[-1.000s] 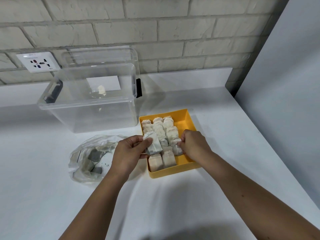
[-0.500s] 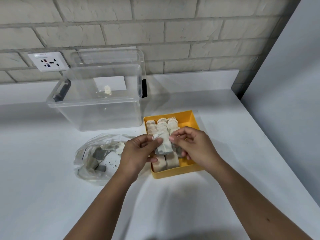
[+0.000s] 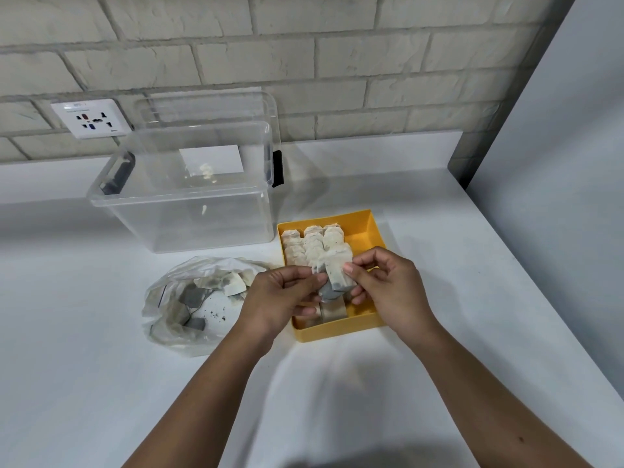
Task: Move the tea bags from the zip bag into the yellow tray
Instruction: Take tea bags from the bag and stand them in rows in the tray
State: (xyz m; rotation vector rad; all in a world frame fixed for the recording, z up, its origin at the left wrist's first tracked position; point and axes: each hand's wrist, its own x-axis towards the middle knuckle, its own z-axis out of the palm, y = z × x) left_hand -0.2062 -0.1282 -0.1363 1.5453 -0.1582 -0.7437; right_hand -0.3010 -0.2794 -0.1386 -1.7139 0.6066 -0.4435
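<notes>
A white countertop (image 3: 101,383) is running along a pale brick wall (image 3: 304,45), with a wall socket (image 3: 91,118) sitting low on the bricks at the left.

Both hands are meeting just above the near half of the yellow tray (image 3: 337,334). The left hand (image 3: 280,298) and the right hand (image 3: 391,288) are pinching one tea bag (image 3: 336,275) between them, the left fingertips gripping its left edge and the right thumb and forefinger gripping its right edge. The bag is hanging upright between the two grips, its darker lower end pointing down toward the tray.

Inside the tray, rows of tea bags (image 3: 314,244) are standing packed along its left side and far end, and a few more are showing under the hands at the near end; the right-hand strip of the tray floor is showing bare yellow.

Just left of the tray, the zip bag (image 3: 169,325) is lying crumpled and open on the counter, holding several more tea bags (image 3: 216,285) and some loose dark specks (image 3: 216,314).

Behind them, a clear plastic storage box (image 3: 189,228) is standing open, with its lid (image 3: 209,106) leaning against the wall behind it.
</notes>
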